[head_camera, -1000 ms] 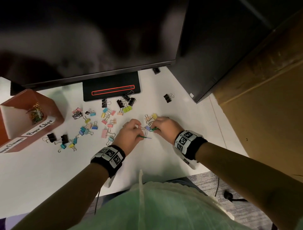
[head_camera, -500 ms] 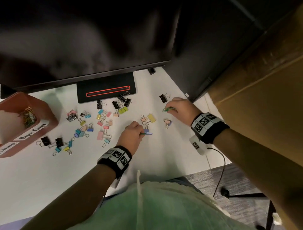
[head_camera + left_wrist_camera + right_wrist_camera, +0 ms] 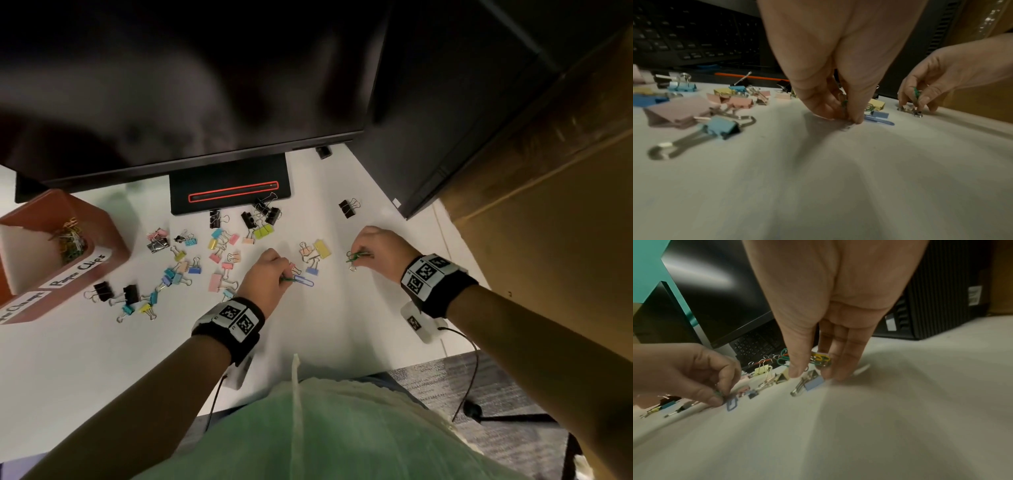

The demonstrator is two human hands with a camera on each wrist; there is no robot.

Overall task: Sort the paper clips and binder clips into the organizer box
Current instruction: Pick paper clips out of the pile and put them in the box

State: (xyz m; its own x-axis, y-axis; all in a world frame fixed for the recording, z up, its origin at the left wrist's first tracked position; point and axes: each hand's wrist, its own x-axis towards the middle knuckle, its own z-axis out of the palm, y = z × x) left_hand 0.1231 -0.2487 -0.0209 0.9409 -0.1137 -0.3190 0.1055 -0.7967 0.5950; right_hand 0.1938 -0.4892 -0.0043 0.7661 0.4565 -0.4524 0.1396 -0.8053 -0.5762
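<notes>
Colourful and black binder clips (image 3: 219,253) lie scattered on the white desk (image 3: 342,325). My left hand (image 3: 286,277) pinches a green paper clip (image 3: 844,103), its fingertips down on the desk beside a blue paper clip (image 3: 303,281). My right hand (image 3: 356,260) holds green and yellow paper clips (image 3: 818,360) between thumb and fingers, with its fingertips over a small blue binder clip (image 3: 813,383). The red organizer box (image 3: 102,233) stands at the far left; its compartment labelled "Paper Clips" holds several paper clips (image 3: 70,240).
A black monitor (image 3: 188,85) overhangs the back of the desk, with its stand base (image 3: 229,195) behind the clips. A black computer tower (image 3: 445,120) and a cardboard box (image 3: 548,205) close the right side. A lone black binder clip (image 3: 347,208) lies beyond my right hand.
My right hand left the middle, went right towards the lone black clip, then came back down over a small binder clip. My left hand has stayed by the blue paper clip.
</notes>
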